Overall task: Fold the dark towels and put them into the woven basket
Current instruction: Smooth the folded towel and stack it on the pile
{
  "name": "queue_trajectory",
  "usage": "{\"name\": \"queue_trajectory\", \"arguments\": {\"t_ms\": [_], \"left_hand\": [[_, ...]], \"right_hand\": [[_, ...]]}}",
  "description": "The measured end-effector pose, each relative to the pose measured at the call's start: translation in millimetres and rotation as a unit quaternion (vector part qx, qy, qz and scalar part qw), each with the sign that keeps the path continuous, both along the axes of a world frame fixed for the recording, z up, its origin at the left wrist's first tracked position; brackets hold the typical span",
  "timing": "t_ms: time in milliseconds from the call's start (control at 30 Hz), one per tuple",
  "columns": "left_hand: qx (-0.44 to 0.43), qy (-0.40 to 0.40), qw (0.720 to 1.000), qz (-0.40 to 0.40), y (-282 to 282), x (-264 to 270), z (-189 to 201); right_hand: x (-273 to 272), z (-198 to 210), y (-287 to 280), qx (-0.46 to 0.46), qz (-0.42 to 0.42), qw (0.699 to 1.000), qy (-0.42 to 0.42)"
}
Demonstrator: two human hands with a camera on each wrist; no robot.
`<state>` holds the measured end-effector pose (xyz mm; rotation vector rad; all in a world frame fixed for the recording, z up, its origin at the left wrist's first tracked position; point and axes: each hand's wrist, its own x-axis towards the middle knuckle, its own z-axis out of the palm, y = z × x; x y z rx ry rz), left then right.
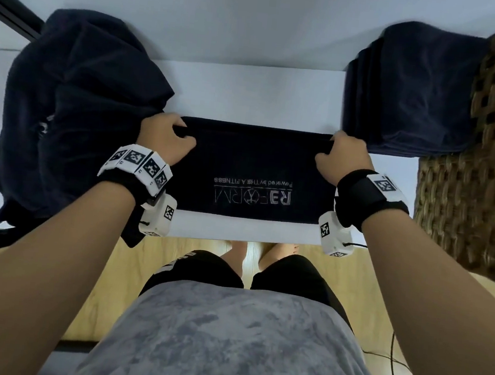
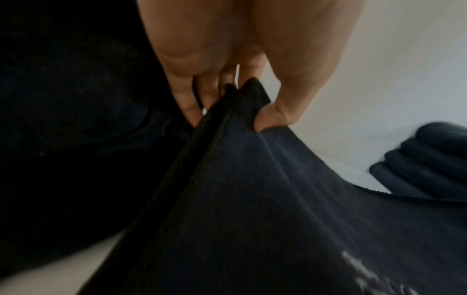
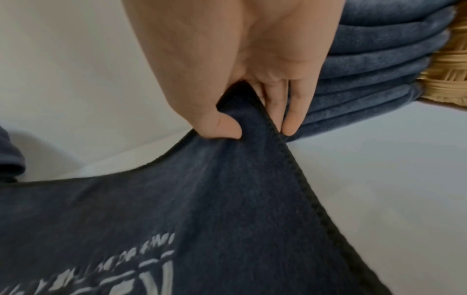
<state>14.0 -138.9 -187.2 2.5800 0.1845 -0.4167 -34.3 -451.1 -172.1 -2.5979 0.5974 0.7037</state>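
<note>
Mid-task: logo towel [image 1: 257, 173] lies flat on the white table [image 1: 249, 96], far corners pinched by left hand [image 1: 165, 139] and right hand [image 1: 346, 161]; unfolded pile [image 1: 75, 102] waits left of it, folded stack [image 1: 411, 94] right, against the woven basket [image 1: 483, 194].

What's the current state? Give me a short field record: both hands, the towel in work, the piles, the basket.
left hand: pinches the far left corner of the towel
right hand: pinches the far right corner
towel in work: dark, logo side up, spread flat on the white table between the hands
unfolded pile: heaped at the left
folded stack: at the right, against the woven basket, not inside it
basket contents: cannot tell
</note>
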Motion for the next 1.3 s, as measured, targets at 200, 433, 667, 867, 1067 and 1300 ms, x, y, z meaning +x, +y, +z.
{"name": "queue_trajectory", "arguments": {"t_ms": [200,433,667,867,1067,1300], "left_hand": [[-0.013,0.011,0.999,0.045,-6.0,-3.6,-0.8],[0.102,0.116,0.983,0.100,-8.9,-33.1,-14.3],[0.123,0.133,0.976,0.121,-12.7,-47.1,-20.9],[0.137,0.183,0.961,0.155,-14.4,-51.8,-24.2],[0.090,0.200,0.966,0.140,-2.3,-55.0,-31.4],[-0.063,0.221,0.962,0.145,3.8,-59.9,-7.2]], "right_hand": [[-7.5,-1.5,-1.8,0.013,-0.048,0.998,-0.035],[-42.9,-5.9,13.5,-0.067,-0.065,0.993,-0.078],[-67.2,-17.9,10.6,0.071,0.006,0.994,0.085],[-73.1,-22.4,1.9,0.061,0.040,0.990,0.120],[-75.5,-25.3,-11.0,0.094,0.026,0.988,0.116],[-70.6,-28.8,-9.9,0.154,0.015,0.982,0.109]]}}
